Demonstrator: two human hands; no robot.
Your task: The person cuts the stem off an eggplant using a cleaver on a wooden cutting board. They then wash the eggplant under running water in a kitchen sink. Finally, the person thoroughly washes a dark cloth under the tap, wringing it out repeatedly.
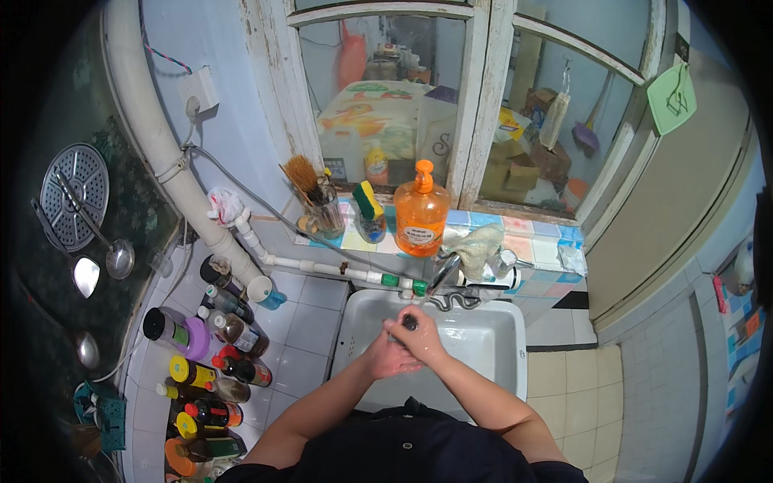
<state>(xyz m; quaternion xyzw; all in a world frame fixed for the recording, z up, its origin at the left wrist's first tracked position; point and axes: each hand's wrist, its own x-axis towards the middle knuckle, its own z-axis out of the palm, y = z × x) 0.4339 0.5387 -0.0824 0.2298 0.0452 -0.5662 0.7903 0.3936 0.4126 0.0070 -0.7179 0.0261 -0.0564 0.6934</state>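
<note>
My hands are close together over the white sink (507, 362), just below the tap (445, 274). In my right hand (424, 338) the fingers are curled round a small dark thing (411, 321); its rounded end pokes out at the top of the grip, and the rest is hidden. Against it from the left and below lies my left hand (390, 357), its fingers stretched to the right, partly under the right hand. Both hands look wet. A grey flexible hose (456, 302) curls at the sink's back rim.
On the ledge behind stand an orange pump bottle (421, 213), a sponge (368, 201) in a glass, a jar with a brush (303, 175) and a cloth (480, 248). Several sauce bottles (241, 334) and a cup (266, 293) crowd the tiled counter at left. Ladles (120, 259) hang beyond.
</note>
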